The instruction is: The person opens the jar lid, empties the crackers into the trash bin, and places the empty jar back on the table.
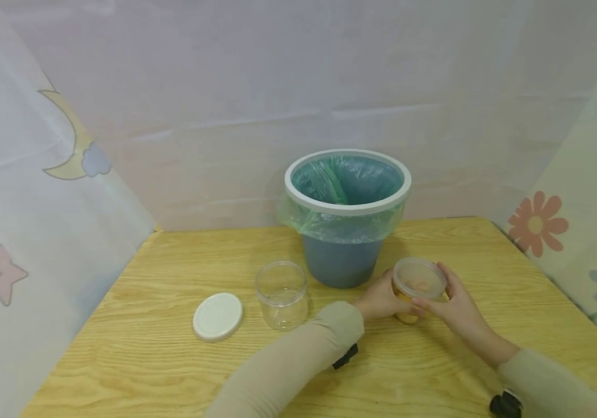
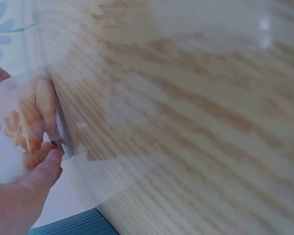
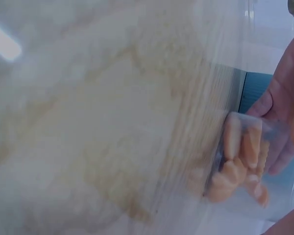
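In the head view, a clear round plastic tub (image 1: 408, 313) with a translucent lid (image 1: 420, 278) stands at the right of the table. My left hand (image 1: 382, 299) holds its left side. From the right, my right hand (image 1: 455, 307) grips it with the thumb at the front and fingers behind. Several orange-brown pieces (image 2: 30, 117) show through the tub's wall in the left wrist view, where a thumb (image 2: 48, 169) is near the base. In the right wrist view, the same pieces (image 3: 245, 152) lie loosely inside, with the left palm (image 3: 286, 81) beside the wall.
An open clear jar (image 1: 281, 299) stands left of my left hand. Farther left lies a round white lid (image 1: 218, 316). Behind the hands stands a blue-grey bin (image 1: 342, 258) with a white rim and green liner. A cloth backdrop (image 1: 215, 157) borders the wooden table (image 1: 136, 360).
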Demonstrator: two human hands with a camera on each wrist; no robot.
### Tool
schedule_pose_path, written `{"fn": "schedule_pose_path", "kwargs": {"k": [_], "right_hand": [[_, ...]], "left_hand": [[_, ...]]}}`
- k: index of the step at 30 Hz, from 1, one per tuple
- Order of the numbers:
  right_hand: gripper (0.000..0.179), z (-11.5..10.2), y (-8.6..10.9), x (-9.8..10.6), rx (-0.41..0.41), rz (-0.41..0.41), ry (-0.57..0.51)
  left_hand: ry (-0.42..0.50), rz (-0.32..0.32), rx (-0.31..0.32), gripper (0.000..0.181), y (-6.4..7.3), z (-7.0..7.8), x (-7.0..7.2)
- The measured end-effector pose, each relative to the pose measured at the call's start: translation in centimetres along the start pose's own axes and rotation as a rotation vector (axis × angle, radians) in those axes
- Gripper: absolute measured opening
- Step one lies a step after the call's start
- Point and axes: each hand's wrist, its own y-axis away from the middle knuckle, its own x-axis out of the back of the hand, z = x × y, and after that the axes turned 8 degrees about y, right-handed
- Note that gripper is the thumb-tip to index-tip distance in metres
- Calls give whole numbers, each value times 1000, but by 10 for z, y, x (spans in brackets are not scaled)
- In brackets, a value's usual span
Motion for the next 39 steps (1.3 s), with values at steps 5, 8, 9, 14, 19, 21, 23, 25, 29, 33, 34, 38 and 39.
{"fn": "schedule_pose_path", "kwargs": {"k": [5, 8, 9, 14, 19, 21, 23, 25, 29, 33, 34, 38, 39], "right_hand": [[104, 1, -5, 2, 27, -17, 13], [103, 4, -9, 4, 39, -45, 13], [103, 5, -10, 6, 43, -58, 19], [97, 12, -20, 16, 99, -135, 71], [90, 18, -28, 26, 176, -196, 116], [87, 20, -30, 30, 199, -216, 143], [85, 22, -30, 33, 229, -230, 161], [84, 23, -30, 34, 243, -240, 173], [89, 21, -29, 36, 237, -268, 140], [98, 19, -21, 35, 206, -249, 82], [99, 20, -18, 34, 200, -227, 73], [98, 22, -6, 29, 171, -131, 40], [96, 23, -4, 28, 166, -111, 37]], "left_hand": [[-11, 2, 25, 79, 0, 0, 1], [-10, -24, -4, 79, -2, -2, 2], [-5, -38, -23, 79, -3, -3, 3], [27, -111, -113, 79, -7, -7, 6], [-20, -80, -87, 79, -5, -5, 7], [-44, -69, -73, 80, -5, -5, 6], [-44, -80, -77, 80, -6, -5, 5], [-51, -90, -86, 81, -7, -6, 5], [-58, -84, -76, 81, -6, -6, 5], [-38, -89, -77, 79, -5, -3, 3], [-29, -94, -81, 79, -5, -3, 3], [5, -104, -90, 76, -5, -4, 4], [15, -107, -89, 76, -5, -4, 4]]}}
